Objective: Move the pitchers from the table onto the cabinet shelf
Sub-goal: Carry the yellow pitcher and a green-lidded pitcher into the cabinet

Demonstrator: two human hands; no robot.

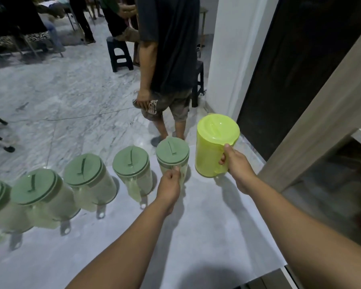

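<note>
Right hand (234, 163) grips handle of lime pitcher (214, 144), opaque, lidded, at bench (206, 226) far edge. Left hand (170, 184) grips handle of clear pitcher (172, 157), sage lid; four alike stand to its left.

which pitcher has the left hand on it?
The rightmost sage-lidded pitcher, next to the lime-yellow pitcher. The left hand grips its handle; the other sage-lidded ones further left stand untouched.

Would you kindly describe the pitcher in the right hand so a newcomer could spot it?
Follow the row of pitchers along the white table's far edge to its right end. The yellow-green pitcher there, held by the right hand, is opaque and bright, unlike its clear, green-lidded neighbours.
</note>
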